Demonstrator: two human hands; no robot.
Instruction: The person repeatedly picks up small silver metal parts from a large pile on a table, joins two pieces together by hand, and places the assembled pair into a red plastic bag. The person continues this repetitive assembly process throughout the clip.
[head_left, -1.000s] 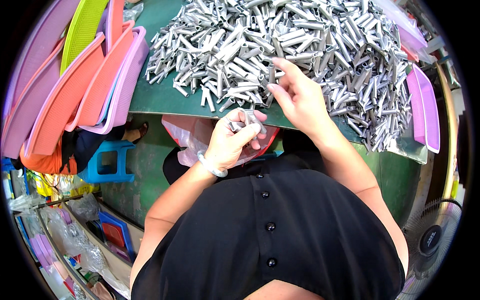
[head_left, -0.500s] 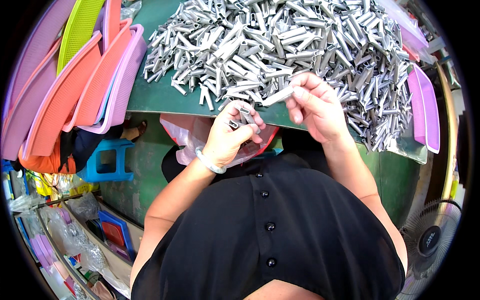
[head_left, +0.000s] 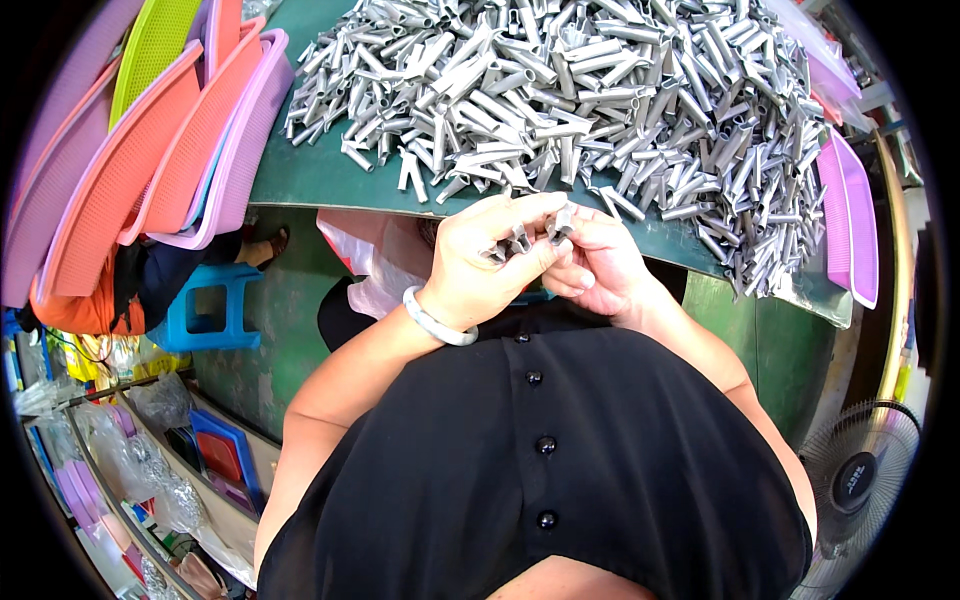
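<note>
My left hand, with a pale bangle at its wrist, is closed round short grey metal tubes; their open ends show between the fingers. Just right of it, my right hand is closed with its fingertips on another grey tube, whose shaped end points toward me. The left fingers also touch this piece. Both hands meet in front of the near edge of a green table. A broad heap of similar tubes, many with a flared or split end, covers much of the tabletop.
Pink, purple and green plastic baskets are stacked at the left. A purple basket stands at the right edge. Below the table are a clear plastic bag and a blue stool, beside a person in orange. A fan stands lower right.
My right hand has moved left and down with its tube to my left hand, which has risen and shifted right. The hands were apart and now touch.
</note>
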